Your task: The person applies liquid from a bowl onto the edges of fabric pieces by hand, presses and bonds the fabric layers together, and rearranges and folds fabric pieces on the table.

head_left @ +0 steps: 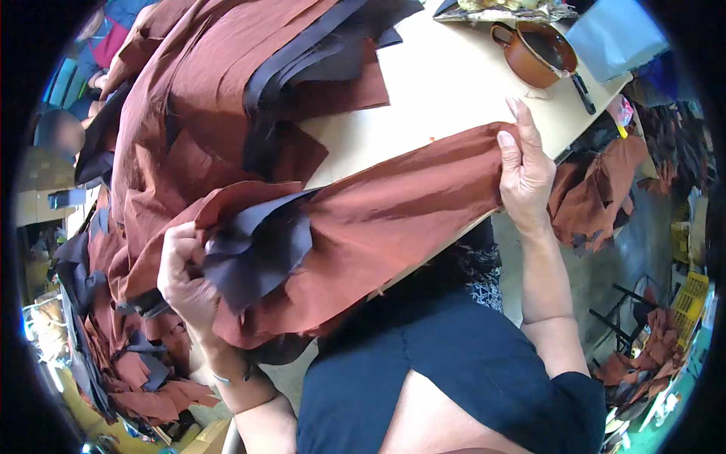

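Observation:
A rust-brown cloth piece [401, 204] with a dark underside stretches between my two hands over the table's near edge. My left hand [185, 268] is closed on its left end, where a dark flap [261, 246] folds over. At the other end my right hand [525, 170] touches the cloth's corner; its thumb and index finger point up, slightly apart, and part of its grip is hidden. A large heap of rust-brown cloth [189, 106] with dark layers [318, 57] lies at the left and back of the table [439, 83].
A brown pot [529, 57] and a black-handled tool [584, 94] sit at the table's back right, beside a pale blue sheet [616, 38]. Cloth scraps [597, 193] hang at the right edge. A yellow crate [690, 299] stands lower right. Another person [60, 136] is at far left.

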Action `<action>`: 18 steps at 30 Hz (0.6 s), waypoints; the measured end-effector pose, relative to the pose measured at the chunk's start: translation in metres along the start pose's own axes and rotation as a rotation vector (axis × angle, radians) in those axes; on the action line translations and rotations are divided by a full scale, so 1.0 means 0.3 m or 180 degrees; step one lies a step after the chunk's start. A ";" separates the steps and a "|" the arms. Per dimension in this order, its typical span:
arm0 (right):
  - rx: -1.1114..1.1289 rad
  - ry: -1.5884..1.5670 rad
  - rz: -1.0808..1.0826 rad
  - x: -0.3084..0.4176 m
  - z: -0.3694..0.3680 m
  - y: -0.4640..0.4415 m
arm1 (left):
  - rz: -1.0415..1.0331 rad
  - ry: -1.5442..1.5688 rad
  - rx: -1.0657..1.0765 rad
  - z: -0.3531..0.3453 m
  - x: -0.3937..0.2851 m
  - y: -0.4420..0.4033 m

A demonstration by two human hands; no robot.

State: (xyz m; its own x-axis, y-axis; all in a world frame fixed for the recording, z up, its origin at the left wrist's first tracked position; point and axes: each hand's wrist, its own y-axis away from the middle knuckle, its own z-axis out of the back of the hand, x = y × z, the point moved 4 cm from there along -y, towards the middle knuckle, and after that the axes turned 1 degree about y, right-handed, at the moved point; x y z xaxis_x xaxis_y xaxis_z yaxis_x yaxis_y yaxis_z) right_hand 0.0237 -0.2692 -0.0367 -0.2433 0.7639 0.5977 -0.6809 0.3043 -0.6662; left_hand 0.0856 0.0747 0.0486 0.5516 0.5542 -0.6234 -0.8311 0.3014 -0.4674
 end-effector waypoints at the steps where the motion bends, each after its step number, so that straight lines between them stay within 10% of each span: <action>1: -0.0073 0.0109 -0.0027 0.003 0.002 0.000 | 0.0238 0.0114 0.0043 0.017 0.060 0.003; 3: -0.0090 0.0138 0.0206 0.009 0.001 -0.007 | 0.0287 -0.0856 0.1402 -0.026 -0.007 -0.019; 7: 0.0106 0.0228 0.0629 0.022 0.007 0.004 | -0.0923 -0.2451 0.1297 -0.055 -0.216 -0.086; 11: 0.0385 0.0434 0.1462 0.071 0.030 0.032 | -0.0660 -0.0380 0.1435 -0.213 -0.315 -0.141; 15: -0.0026 0.0269 0.1680 0.145 0.085 -0.020 | -0.0273 0.0134 0.2484 -0.441 -0.183 -0.096; 18: -0.0159 0.0412 0.1391 0.123 0.130 -0.062 | -0.0725 -0.0895 0.1918 -0.362 -0.157 -0.097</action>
State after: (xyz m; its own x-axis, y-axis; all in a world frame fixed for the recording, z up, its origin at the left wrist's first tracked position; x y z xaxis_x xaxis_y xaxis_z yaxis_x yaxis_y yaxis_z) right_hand 0.0005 -0.2687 0.0150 -0.4096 0.8907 0.1972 -0.4987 -0.0376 -0.8659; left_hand 0.0916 -0.0443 0.0235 0.7449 0.5813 -0.3275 -0.6365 0.7663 -0.0877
